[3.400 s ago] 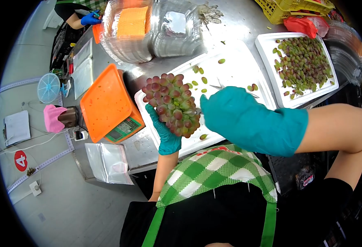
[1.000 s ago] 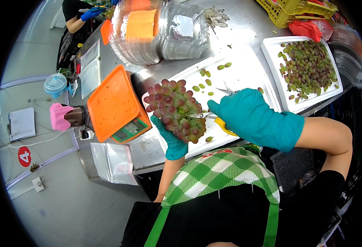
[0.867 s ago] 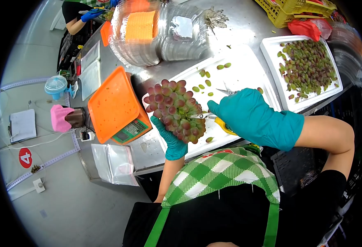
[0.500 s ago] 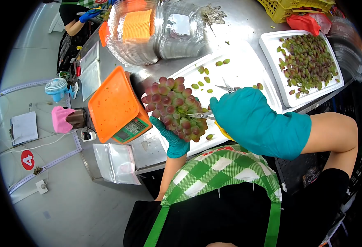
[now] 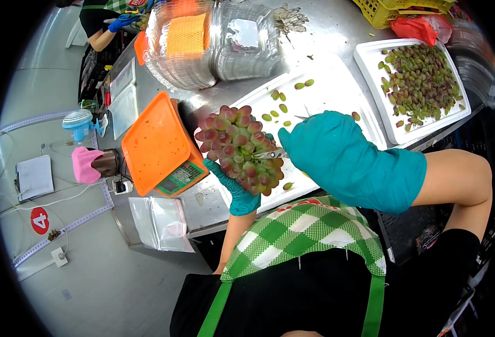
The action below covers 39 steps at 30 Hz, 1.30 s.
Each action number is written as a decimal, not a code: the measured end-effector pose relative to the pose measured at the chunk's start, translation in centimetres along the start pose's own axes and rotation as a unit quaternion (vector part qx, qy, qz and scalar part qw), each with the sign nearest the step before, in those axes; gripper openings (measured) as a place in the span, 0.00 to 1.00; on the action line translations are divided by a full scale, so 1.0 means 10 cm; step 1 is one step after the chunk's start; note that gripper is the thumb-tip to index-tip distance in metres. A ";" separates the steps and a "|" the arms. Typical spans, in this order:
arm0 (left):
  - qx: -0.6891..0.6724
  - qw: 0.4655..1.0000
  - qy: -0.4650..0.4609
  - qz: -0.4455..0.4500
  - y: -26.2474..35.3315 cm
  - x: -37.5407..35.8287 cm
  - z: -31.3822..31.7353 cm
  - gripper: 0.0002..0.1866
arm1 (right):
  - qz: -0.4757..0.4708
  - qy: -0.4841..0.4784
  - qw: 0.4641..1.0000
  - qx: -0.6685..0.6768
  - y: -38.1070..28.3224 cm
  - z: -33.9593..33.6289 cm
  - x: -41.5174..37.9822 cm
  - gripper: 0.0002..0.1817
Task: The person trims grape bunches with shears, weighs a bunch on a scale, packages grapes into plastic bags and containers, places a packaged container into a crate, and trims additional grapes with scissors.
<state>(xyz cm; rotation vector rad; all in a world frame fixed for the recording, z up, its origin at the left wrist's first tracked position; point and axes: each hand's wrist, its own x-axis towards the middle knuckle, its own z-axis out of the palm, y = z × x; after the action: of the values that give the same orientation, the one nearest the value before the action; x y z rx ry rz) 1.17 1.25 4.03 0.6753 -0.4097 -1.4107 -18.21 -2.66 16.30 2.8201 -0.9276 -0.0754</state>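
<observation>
A bunch of red-green grapes (image 5: 239,146) rests in my left hand (image 5: 236,191), which wears a teal glove and holds it from below over a white tray (image 5: 337,78). My gloved right hand (image 5: 329,149) is closed on scissors (image 5: 271,154), whose blades point into the bunch's right side. The glove hides most of the handles. A second pair of scissors (image 5: 301,117) shows only a tip beyond my right hand. Several loose grapes (image 5: 283,108) lie on the tray.
An orange scale (image 5: 157,143) stands left of the bunch, clear plastic boxes (image 5: 247,42) behind it. At right is a white tray (image 5: 393,126) of loose grapes, near a yellow crate (image 5: 379,14). A co-worker's blue-gloved hand (image 5: 122,21) shows at top left.
My right hand has shifted slightly left and up, covering more of the second scissors. The blades at the bunch now look closer together. The bunch has barely moved.
</observation>
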 end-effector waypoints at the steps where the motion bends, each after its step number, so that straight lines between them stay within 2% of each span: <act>1: 0.003 1.000 0.001 0.001 0.00 0.00 0.00 0.40 | -0.005 0.024 1.000 0.008 0.01 0.01 0.01 0.09; 3: 0.005 1.000 0.004 0.003 0.00 0.00 0.00 0.40 | -0.015 0.072 0.997 0.023 0.04 0.05 0.01 0.08; 9: 0.008 1.000 0.006 0.001 -0.03 0.01 0.00 0.40 | -0.019 0.004 1.000 -0.007 -0.01 0.07 0.02 0.12; 15: 0.008 1.000 0.005 0.000 -0.02 0.02 -0.02 0.39 | -0.037 0.036 0.990 0.133 0.06 0.14 0.02 0.15; 18: 0.005 1.000 0.003 -0.002 -0.02 0.03 -0.03 0.39 | -0.037 0.032 0.995 0.087 0.05 0.14 0.03 0.15; 24: -0.012 1.000 -0.007 -0.012 -0.03 0.06 -0.07 0.39 | -0.019 0.044 0.996 0.074 0.05 0.11 0.03 0.16; 30: -0.009 1.000 -0.003 -0.005 0.01 0.09 -0.06 0.39 | 0.005 0.088 0.988 0.125 0.22 0.14 -0.14 0.18; 31: 0.014 1.000 0.009 0.007 0.02 0.09 -0.02 0.39 | 0.019 0.096 0.979 0.176 0.26 0.17 -0.19 0.20; 34: 0.035 0.999 0.018 0.021 0.00 0.08 0.00 0.38 | 0.083 -0.005 0.940 0.332 0.25 0.14 -0.22 0.15; 35: 0.034 0.999 0.016 0.024 -0.01 0.09 0.00 0.38 | 0.132 -0.164 0.914 0.348 0.25 0.05 -0.15 0.22; 38: 0.009 1.000 0.004 0.017 -0.03 0.05 0.03 0.38 | 0.157 -0.185 0.870 0.429 0.16 0.13 -0.15 0.24; 39: 0.016 0.999 0.012 0.026 -0.03 0.04 0.06 0.39 | 0.160 -0.153 0.862 0.455 0.12 0.20 -0.16 0.28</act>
<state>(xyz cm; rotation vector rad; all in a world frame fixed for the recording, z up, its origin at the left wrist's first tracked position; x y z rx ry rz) 0.65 0.72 4.19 0.7027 -0.4285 -1.3474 -20.38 -3.00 14.50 3.4667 -1.9235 -0.0475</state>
